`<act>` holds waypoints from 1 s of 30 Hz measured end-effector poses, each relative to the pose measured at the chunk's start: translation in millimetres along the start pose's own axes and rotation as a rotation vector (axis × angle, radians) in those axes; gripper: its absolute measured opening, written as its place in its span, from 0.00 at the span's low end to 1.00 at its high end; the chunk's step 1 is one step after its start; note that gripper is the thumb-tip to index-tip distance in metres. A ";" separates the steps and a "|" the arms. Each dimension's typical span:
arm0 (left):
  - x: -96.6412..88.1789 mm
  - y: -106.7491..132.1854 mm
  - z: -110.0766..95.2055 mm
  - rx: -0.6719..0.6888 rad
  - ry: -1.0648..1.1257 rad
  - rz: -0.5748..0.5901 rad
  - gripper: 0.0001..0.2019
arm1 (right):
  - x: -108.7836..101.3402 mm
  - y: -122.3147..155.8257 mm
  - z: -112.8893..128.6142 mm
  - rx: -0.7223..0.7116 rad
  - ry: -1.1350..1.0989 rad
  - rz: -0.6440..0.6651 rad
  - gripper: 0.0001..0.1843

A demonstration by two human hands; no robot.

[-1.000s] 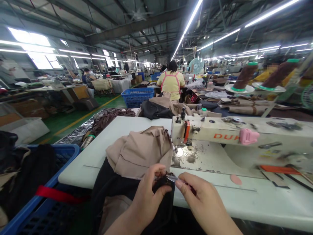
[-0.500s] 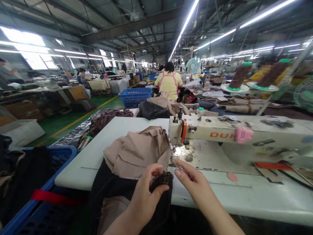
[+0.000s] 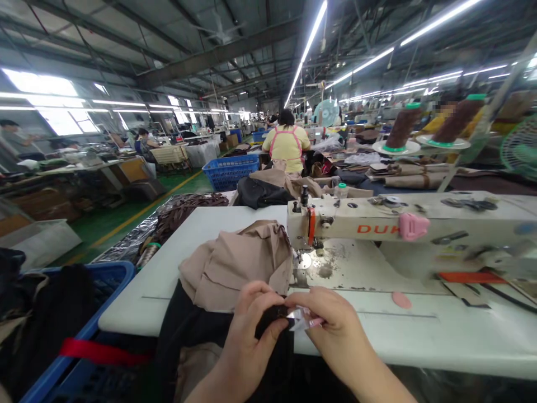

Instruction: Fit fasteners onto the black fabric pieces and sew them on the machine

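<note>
My left hand (image 3: 251, 330) is closed, pinching a gathered dark edge of the black fabric (image 3: 191, 319) between thumb and fingers. Close against it, my right hand (image 3: 335, 330) grips a small pink-handled tool (image 3: 315, 322) with a shiny, blade-like end; its exact kind is blurred. That shiny end touches or nearly touches the dark edge. Beige fabric (image 3: 235, 263), part of the same bundle, lies heaped on the white table (image 3: 176, 240), left of the needle area of a sewing machine (image 3: 348, 218). Black cloth hangs over the table's front edge below my hands.
A blue basket (image 3: 113, 274) with dark cloth and a red strap (image 3: 100, 351) stands at the left. A pink disc (image 3: 401, 300) lies on the table at right. Thread cones (image 3: 403, 127) stand behind the machine. Ahead sits a co-worker in a yellow top (image 3: 287, 145).
My right hand has moved left and turned inward, bringing the pink-handled tool to the dark edge. My left hand stays on the cloth. The view has shifted slightly.
</note>
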State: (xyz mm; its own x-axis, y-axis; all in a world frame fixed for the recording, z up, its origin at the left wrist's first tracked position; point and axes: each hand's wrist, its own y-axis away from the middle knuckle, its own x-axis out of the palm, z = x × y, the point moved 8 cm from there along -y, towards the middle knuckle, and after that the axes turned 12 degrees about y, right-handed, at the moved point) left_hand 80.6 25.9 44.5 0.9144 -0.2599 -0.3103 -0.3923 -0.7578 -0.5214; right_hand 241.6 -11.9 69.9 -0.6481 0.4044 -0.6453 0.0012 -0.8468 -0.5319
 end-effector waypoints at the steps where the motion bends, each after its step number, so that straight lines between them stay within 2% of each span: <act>1: -0.5 -1.3 -2.2 0.001 -0.028 0.005 0.09 | -2.1 0.0 3.8 -0.036 0.038 -0.013 0.18; 4: -1.0 -3.9 -8.9 0.034 -0.102 0.031 0.10 | -6.5 1.2 13.5 -0.117 0.116 -0.050 0.18; 7: -0.6 -4.0 -19.5 0.147 -0.166 0.052 0.13 | -9.0 2.4 21.4 -0.178 0.173 -0.082 0.17; 12: 4.2 0.0 -28.3 0.243 -0.382 0.085 0.16 | -2.8 1.9 13.1 -0.104 0.097 -0.050 0.18; 15: 6.1 1.4 -25.2 0.197 -0.437 0.095 0.14 | 5.9 2.2 0.3 0.016 0.002 -0.002 0.20; 18: 4.3 0.0 -18.5 0.107 -0.369 0.075 0.10 | 9.6 1.4 -4.5 0.083 -0.059 0.028 0.22; 20: 3.4 -1.8 -18.0 0.103 -0.313 0.056 0.10 | 9.7 -0.5 -0.6 0.062 -0.091 0.063 0.23; 25: 2.5 -3.4 -23.5 0.191 -0.255 0.020 0.12 | 8.6 -4.4 5.9 0.032 -0.122 0.156 0.20; 30: 2.6 -2.4 -16.5 0.093 -0.213 0.059 0.12 | 10.0 -6.6 3.4 0.017 0.020 0.206 0.16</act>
State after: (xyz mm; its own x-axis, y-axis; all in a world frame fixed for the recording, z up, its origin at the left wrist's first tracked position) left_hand 85.5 17.2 58.0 0.8520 -0.1622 -0.4978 -0.4608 -0.6839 -0.5657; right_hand 232.6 -3.5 68.8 -0.6206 0.2287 -0.7501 0.1188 -0.9180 -0.3783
